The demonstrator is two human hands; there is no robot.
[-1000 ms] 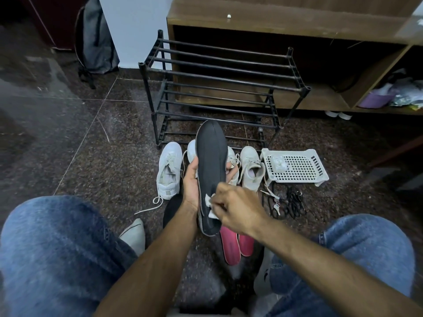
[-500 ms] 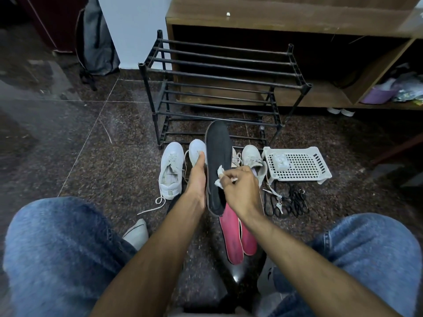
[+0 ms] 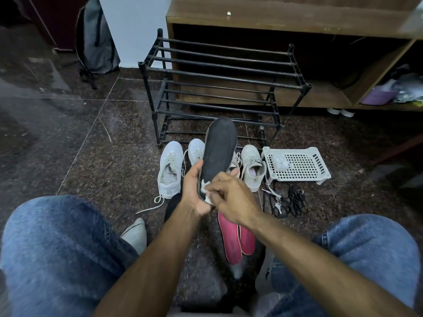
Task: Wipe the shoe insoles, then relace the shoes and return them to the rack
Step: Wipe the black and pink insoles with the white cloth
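Observation:
My left hand [image 3: 194, 188] grips the heel end of a black insole [image 3: 219, 149], which points away from me toward the rack. My right hand [image 3: 231, 195] pinches a small white wipe [image 3: 206, 193] against the insole's lower part. Two pink insoles [image 3: 235, 239] lie on the floor under my right wrist. Several white sneakers stand in a row before the rack: one at the left [image 3: 169, 169], one at the right [image 3: 253, 167], others partly hidden behind the insole. The black shoe rack [image 3: 219, 74] holds no shoes.
A white perforated basket [image 3: 297, 164] with a small packet sits right of the sneakers. Black laces [image 3: 288, 202] lie tangled in front of it. A wooden cabinet [image 3: 297, 24] stands behind the rack. A grey backpack [image 3: 96, 42] leans at the back left. My denim-clad knees frame the bottom.
My right hand slid the wipe up the insole half a second ago and has come back down toward the heel. The left hand's grip is unchanged.

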